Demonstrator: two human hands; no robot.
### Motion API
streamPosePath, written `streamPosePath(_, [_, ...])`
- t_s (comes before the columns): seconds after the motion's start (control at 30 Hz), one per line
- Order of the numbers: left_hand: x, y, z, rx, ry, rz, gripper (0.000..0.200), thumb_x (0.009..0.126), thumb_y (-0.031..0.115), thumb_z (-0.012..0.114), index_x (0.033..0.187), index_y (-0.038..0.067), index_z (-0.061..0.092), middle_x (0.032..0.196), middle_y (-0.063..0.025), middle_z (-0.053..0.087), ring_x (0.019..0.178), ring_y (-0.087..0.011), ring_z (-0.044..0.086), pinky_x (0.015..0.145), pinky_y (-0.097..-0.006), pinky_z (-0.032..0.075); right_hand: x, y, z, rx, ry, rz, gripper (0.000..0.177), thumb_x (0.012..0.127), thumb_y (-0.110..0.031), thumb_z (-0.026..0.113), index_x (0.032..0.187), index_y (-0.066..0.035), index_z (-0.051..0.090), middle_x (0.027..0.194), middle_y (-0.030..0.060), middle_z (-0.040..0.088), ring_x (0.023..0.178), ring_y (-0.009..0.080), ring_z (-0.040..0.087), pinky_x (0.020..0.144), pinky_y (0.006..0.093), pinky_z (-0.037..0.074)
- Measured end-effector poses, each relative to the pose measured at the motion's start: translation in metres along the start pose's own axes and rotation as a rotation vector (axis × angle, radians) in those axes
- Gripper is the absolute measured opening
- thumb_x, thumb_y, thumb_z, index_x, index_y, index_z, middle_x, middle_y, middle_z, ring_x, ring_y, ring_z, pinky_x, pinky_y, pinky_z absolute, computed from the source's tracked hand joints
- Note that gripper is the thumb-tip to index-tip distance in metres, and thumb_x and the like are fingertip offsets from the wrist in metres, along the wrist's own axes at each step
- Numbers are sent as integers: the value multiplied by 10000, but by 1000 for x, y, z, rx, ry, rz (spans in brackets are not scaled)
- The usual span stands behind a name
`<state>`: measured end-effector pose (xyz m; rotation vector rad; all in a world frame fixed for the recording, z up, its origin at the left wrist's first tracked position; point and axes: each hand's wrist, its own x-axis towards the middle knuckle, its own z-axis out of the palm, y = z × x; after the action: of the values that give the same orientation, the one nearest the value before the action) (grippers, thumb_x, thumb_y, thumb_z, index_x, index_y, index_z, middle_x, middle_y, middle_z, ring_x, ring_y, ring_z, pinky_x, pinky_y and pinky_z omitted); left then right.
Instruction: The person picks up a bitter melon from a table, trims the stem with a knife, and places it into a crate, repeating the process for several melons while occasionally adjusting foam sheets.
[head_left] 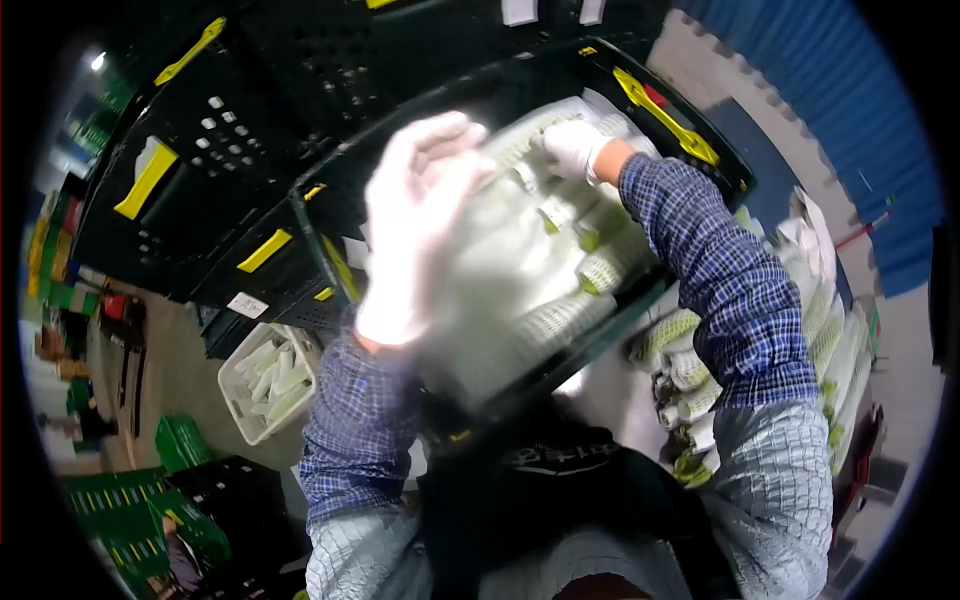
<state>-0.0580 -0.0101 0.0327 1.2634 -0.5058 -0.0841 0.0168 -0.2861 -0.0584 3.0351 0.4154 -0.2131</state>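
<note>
A dark crate (545, 385) with yellow handle clips stands in front of me, filled with pale produce in white foam net sleeves (605, 270), some showing green ends. My left hand (420, 200), in a white glove, is raised over the crate's left side, blurred, its thumb apart from its bent fingers; nothing shows in it. White blur hides the sleeves beneath it. My right hand (575, 150), also gloved, reaches to the far end of the crate with its fingers curled down against the sleeved produce. What its fingertips grip is hidden.
More sleeved pieces (690, 380) lie on the surface to the right of the crate. Stacked dark crates (330, 70) rise ahead. A white basket (228, 385) with pale pieces stands at left, and green crates (180, 445) are at lower left. A blue curtain (850, 100) hangs at right.
</note>
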Motion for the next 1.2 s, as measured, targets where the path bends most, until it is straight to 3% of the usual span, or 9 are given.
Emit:
streamPosePath(0.13, [6,-12,0,557,-21,486,331,841,-10,669,1163,-18,592,1104,-100,630,911,-135,638,817,-245,518,58,6,45,-101,340,-165,355,753,-198,674,1087,-78,663,1134,144,617,1114,297,566,968,423,448])
streamPosePath(0.17, [2,-13,7,387,-19,362,354,843,6,664,1184,-20,575,1121,-103,617,934,-130,630,825,-268,521,73,12,62,-108,456,-236,418,772,-222,671,1169,-98,632,1112,123,624,1100,291,573,983,436,434])
streamPosePath(0.3, [1,-14,2,208,-129,218,383,866,26,645,1231,-6,537,1100,-81,592,878,-105,619,834,-277,501,81,-30,3,-247,-169,-6,630,850,-626,536,1294,-185,600,1261,113,619,1194,281,552,1022,468,387])
streamPosePath(0.33, [3,-17,4,171,-137,181,380,866,26,643,1229,-2,535,1095,-80,589,868,-100,617,833,-271,496,104,-11,44,-233,-70,64,637,835,-626,551,1290,-185,613,1294,133,606,1223,289,536,1027,486,383])
streamPosePath(0.67, [7,-19,13,352,-100,95,328,862,130,653,1147,18,535,1019,-100,597,843,-154,613,734,-290,515,101,0,57,-200,101,-185,484,796,-493,625,1164,-181,598,1192,135,621,1131,297,582,905,433,460])
streamPosePath(0.9, [17,-41,17,367,208,384,337,804,83,684,1109,39,546,953,-133,634,821,-242,656,759,-333,528,75,1,20,-40,333,-480,390,768,-400,677,1076,-178,588,1121,136,631,1066,302,614,819,396,514])
streamPosePath(1.03, [19,-32,13,326,242,338,273,841,66,645,1100,48,560,1024,-122,614,872,-231,643,762,-329,528,15,-40,-54,-50,327,-308,442,717,-314,718,1114,-168,589,1016,114,647,925,347,636,733,448,518])
streamPosePath(1.13, [26,-34,10,330,438,574,329,833,28,624,1147,62,531,1034,-114,594,879,-204,614,787,-331,515,-6,-42,-66,386,611,-194,481,709,-127,730,1154,-80,553,1041,172,649,952,366,650,800,419,526])
streamPosePath(1.2, [23,-34,1,273,370,508,438,831,36,631,1245,57,487,1159,-106,566,986,-230,608,877,-350,506,-6,-22,-72,603,607,-189,586,733,-68,720,1272,-43,492,1077,151,637,990,278,652,882,367,507])
